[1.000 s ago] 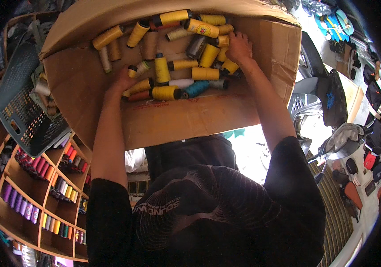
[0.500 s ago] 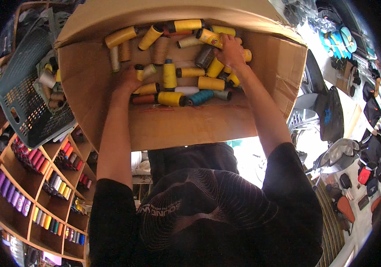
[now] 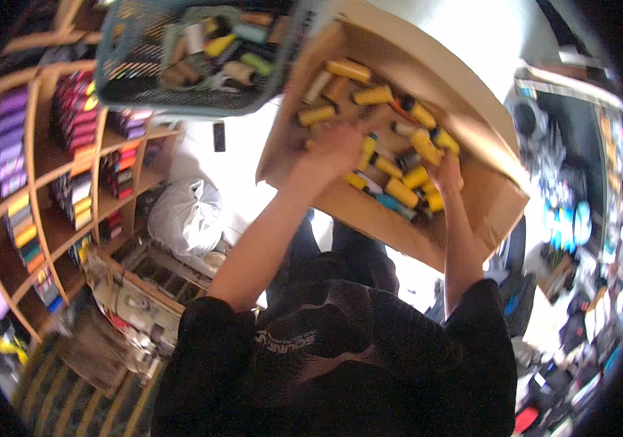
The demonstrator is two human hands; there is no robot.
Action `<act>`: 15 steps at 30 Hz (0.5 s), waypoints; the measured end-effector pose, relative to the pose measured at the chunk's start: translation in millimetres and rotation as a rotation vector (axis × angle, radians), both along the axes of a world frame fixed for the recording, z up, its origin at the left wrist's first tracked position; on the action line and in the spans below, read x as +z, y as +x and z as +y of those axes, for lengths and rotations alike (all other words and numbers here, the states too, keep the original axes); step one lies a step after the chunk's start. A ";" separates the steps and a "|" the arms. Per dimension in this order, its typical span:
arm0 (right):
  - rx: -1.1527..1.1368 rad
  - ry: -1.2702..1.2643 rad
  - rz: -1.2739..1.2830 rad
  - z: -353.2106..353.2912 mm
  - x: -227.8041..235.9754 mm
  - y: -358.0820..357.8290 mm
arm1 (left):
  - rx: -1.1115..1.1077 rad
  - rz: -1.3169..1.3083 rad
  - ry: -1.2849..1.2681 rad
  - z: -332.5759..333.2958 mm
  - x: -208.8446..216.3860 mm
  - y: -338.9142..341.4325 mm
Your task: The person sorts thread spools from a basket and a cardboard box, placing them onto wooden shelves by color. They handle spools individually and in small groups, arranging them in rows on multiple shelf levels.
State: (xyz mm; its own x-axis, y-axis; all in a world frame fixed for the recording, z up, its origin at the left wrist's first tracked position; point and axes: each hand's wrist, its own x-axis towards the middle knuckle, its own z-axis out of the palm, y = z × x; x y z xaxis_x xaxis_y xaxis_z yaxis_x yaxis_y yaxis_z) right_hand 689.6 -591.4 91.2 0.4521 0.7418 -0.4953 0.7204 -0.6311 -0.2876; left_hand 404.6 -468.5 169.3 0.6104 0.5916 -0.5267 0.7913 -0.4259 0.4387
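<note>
A large open cardboard box (image 3: 497, 178) in front of me holds many thread spools, mostly yellow, with some brown, white and teal ones. In its right part my right hand (image 3: 445, 173) is closed round the lower end of a yellow thread spool (image 3: 426, 146), which points up and to the left. My left hand (image 3: 337, 149) reaches over the near left wall, above the spools around the middle. Motion blurs its fingers, so I cannot make out whether it grips anything. Next to it lies a yellow spool (image 3: 316, 115).
A grey-blue plastic basket (image 3: 180, 111) with mixed spools stands beyond the box's left side. Wooden shelves (image 3: 46, 164) of coloured thread line the left. A tied white bag (image 3: 186, 216) and a dark phone (image 3: 219, 136) lie on the left. Clutter covers the right side.
The view has turned left, so the box sits further right and slanted. My left hand has moved from the box's left side toward the middle. My right hand keeps hold of a yellow spool.
</note>
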 end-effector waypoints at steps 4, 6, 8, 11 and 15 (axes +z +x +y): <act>-0.017 0.258 -0.081 -35.5 2.7 4.6 | 0.149 -0.280 0.011 -46.9 50.0 -29.4; -0.023 0.396 0.030 -32.3 45.9 -19.9 | 0.297 -0.583 0.143 -73.6 72.5 -60.9; 0.160 0.614 0.000 -19.7 92.2 -56.2 | 0.439 -0.747 0.222 -99.4 102.6 -99.2; 0.064 0.736 0.122 -11.7 132.9 -97.0 | 0.608 -0.783 0.189 -132.7 144.0 -163.7; 0.239 0.759 0.287 -4.0 226.1 -226.8 | 0.899 -0.835 0.228 -196.7 161.3 -255.9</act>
State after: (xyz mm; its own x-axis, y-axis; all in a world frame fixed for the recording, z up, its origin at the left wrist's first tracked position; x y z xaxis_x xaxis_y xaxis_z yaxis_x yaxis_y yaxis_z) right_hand 462.8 -595.5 317.3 0.1736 0.9792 0.1047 0.6445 -0.0326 -0.7639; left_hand 148.6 -665.2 330.6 0.0406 0.9992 -0.0042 0.3565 -0.0106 0.9342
